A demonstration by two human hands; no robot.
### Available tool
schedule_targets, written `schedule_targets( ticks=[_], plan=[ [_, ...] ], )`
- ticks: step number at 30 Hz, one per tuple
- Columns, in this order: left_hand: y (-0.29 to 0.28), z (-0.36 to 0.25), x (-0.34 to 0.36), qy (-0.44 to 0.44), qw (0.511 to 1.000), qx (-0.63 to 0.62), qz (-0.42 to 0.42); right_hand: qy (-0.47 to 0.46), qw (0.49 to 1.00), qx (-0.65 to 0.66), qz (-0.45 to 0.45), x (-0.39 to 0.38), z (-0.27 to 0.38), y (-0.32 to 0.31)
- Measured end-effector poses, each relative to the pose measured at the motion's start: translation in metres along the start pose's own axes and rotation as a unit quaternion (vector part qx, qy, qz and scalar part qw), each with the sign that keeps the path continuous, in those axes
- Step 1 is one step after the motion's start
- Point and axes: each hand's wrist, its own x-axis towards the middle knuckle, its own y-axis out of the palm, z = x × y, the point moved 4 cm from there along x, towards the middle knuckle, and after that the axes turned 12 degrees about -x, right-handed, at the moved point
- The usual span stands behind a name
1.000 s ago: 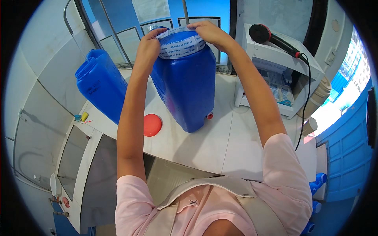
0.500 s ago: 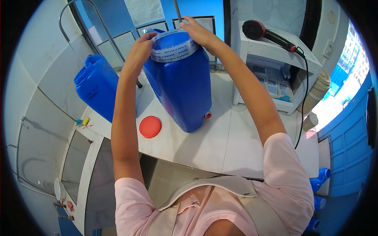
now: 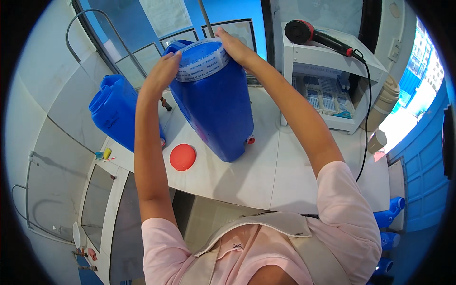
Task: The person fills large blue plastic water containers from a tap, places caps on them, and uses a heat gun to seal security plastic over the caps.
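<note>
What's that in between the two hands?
The head view shows the top of a blue plastic container, ringed by a whitish printed plastic band, between the left hand and right hand.

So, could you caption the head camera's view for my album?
Both hands at the white band around the top of a blue container, red lid beside it.

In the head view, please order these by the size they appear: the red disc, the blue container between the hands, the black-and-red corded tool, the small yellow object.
Largest to smallest:
1. Blue container
2. Black-and-red corded tool
3. Red disc
4. Small yellow object
</note>
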Motion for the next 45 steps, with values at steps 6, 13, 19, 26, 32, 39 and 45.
schedule_targets(
  ticks=[6,13,19,26,32,39,45],
  plan=[
    [0.009,-0.033,0.042,0.228,0.92,0.318,0.024,-0.055,0.986,0.011,-0.157,-0.001,0.016,-0.037],
    [0.045,-0.04,0.027,0.182,0.94,0.197,0.213,0.108,0.758,-0.636,-0.099,-0.03,0.0,-0.224],
    [0.047,-0.046,0.023,0.165,0.937,0.237,0.195,0.192,0.696,-0.691,0.033,-0.024,-0.041,-0.244],
    [0.049,-0.046,0.022,0.179,0.932,0.254,0.188,0.171,0.671,-0.717,-0.081,-0.037,-0.038,-0.244],
    [0.049,-0.046,0.022,0.184,0.93,0.25,0.199,0.082,0.782,-0.568,-0.243,-0.094,0.012,-0.266],
    [0.049,-0.046,0.022,0.167,0.932,0.239,0.217,0.031,0.966,0.104,-0.234,-0.227,0.033,-0.185],
    [0.048,-0.047,0.017,0.178,0.935,0.223,0.213,0.142,0.928,0.327,-0.113,-0.271,0.007,-0.103]
  ],
)
